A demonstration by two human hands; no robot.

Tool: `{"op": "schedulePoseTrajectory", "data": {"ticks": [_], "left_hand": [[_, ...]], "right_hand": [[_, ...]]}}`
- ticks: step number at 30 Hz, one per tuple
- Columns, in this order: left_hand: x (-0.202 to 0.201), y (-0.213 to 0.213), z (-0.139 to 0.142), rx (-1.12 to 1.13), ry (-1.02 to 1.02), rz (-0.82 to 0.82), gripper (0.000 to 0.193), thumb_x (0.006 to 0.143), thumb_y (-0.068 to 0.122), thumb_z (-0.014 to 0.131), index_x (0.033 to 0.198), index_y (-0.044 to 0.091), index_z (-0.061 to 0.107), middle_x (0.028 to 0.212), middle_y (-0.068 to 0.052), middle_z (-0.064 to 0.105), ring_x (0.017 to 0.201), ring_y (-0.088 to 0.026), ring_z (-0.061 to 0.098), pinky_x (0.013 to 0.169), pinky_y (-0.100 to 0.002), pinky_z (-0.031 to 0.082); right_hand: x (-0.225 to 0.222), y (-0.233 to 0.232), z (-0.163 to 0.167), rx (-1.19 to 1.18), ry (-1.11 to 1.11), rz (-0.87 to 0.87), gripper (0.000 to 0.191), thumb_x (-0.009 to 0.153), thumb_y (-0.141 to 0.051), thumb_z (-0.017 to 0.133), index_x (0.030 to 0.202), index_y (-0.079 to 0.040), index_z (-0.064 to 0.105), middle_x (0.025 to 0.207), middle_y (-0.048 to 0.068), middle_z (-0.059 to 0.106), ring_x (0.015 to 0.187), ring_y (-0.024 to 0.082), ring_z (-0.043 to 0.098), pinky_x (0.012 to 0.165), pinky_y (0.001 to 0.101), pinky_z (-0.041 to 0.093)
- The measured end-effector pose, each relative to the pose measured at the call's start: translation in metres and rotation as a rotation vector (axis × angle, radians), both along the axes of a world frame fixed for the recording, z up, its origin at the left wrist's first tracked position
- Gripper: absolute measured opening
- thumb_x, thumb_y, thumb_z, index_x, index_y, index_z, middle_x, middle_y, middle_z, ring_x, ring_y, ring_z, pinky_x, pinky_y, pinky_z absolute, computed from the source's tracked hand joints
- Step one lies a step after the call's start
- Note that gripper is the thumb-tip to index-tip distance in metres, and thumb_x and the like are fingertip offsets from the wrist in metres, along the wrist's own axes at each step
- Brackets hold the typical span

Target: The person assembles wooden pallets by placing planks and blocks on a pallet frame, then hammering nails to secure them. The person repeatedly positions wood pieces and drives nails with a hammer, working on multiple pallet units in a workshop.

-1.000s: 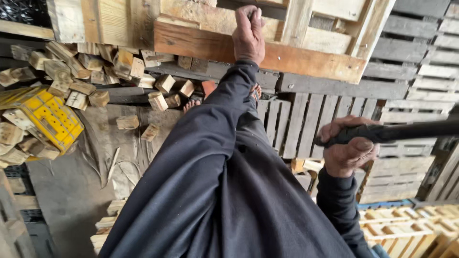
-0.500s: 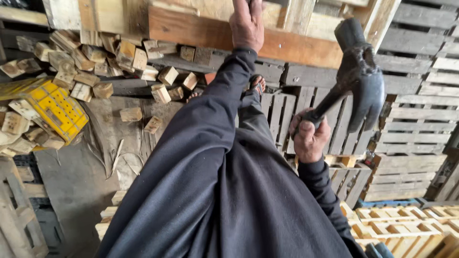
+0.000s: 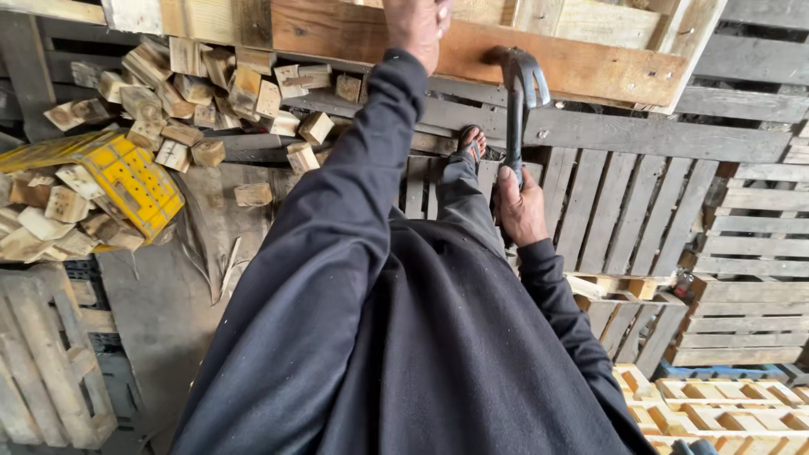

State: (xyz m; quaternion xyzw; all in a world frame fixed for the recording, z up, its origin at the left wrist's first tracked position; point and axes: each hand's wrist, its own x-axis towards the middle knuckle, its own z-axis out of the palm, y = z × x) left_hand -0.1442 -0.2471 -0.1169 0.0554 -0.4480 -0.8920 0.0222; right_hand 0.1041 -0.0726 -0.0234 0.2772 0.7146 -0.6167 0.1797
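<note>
Right hand [image 3: 520,208] clenched on dark steel claw hammer [image 3: 520,93], head against orange-brown pallet board [image 3: 539,52]; left hand [image 3: 417,25] grips board's top edge.

Grey weathered pallets [image 3: 640,211] lie flat under my feet, and more stack up at my right. A heap of cut wood blocks [image 3: 194,93] spills across the dusty concrete floor [image 3: 160,312] beside a yellow plastic crate [image 3: 126,173]. Flat daylight.

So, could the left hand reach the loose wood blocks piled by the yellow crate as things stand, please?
Probably not: the left hand grips the raised pallet board, and the blocks lie lower and well off to the side.
</note>
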Motion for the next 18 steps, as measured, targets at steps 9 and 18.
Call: {"op": "schedulePoseTrajectory", "data": {"ticks": [9, 18], "left_hand": [[0.058, -0.04, 0.061, 0.243, -0.297, -0.27, 0.014, 0.094, 0.021, 0.072, 0.09, 0.014, 0.061, 0.078, 0.002, 0.058, 0.064, -0.008, 0.052, 0.048, -0.023, 0.042], [0.048, -0.007, -0.01, -0.643, 0.261, -0.16, 0.009, 0.09, 0.015, 0.083, 0.095, 0.009, 0.079, 0.086, -0.002, 0.08, 0.076, -0.007, 0.072, 0.067, -0.023, 0.062]], "right_hand": [[0.008, 0.008, 0.022, -0.049, 0.024, -0.035, 0.037, 0.102, -0.042, 0.063, 0.101, -0.006, 0.057, 0.069, -0.001, 0.054, 0.05, 0.006, 0.05, 0.043, 0.0243, 0.042], [-0.005, 0.014, -0.004, -0.03, -0.077, -0.046, 0.042, 0.096, -0.05, 0.067, 0.107, -0.011, 0.056, 0.063, -0.003, 0.047, 0.047, 0.007, 0.045, 0.042, 0.0246, 0.042]]}}
